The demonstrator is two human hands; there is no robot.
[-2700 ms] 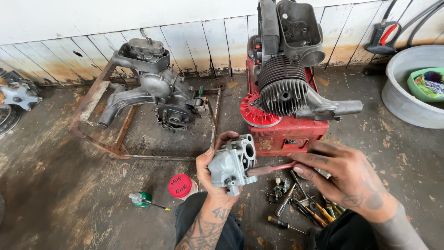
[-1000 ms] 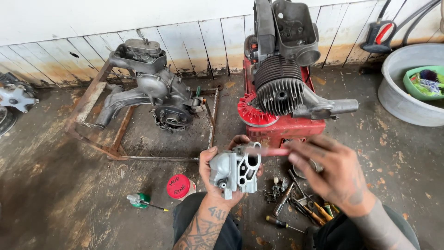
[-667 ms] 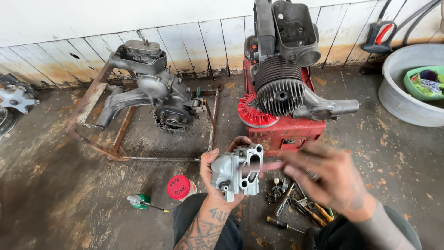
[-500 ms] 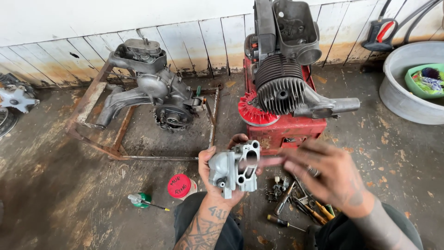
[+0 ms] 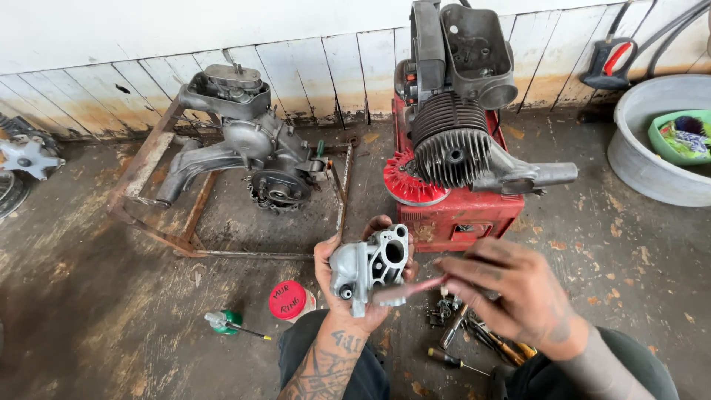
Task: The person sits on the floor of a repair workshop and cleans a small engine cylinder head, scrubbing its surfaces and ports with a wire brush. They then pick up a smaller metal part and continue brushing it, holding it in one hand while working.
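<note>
My left hand point(image 5: 342, 278) grips a grey cast-metal engine part point(image 5: 368, 265) with round openings, holding it upright in front of me. My right hand point(image 5: 511, 292) holds a thin pink-handled brush point(image 5: 411, 289) whose head touches the lower right side of the part. Both hands hover above my knees, over the dirty concrete floor point(image 5: 96, 296).
A finned engine point(image 5: 463, 133) sits on a red metal box point(image 5: 459, 215) straight ahead. Another engine point(image 5: 252, 148) rests on a rusty frame point(image 5: 159, 215) at left. Loose tools point(image 5: 474, 337), a red-lidded tin point(image 5: 289, 300) and a small green bottle point(image 5: 226, 321) lie near my legs. A grey basin point(image 5: 652, 141) stands right.
The left hand has turned the metal part slightly and kept it in place. The right hand moved the brush back and forth against the part's right side.
</note>
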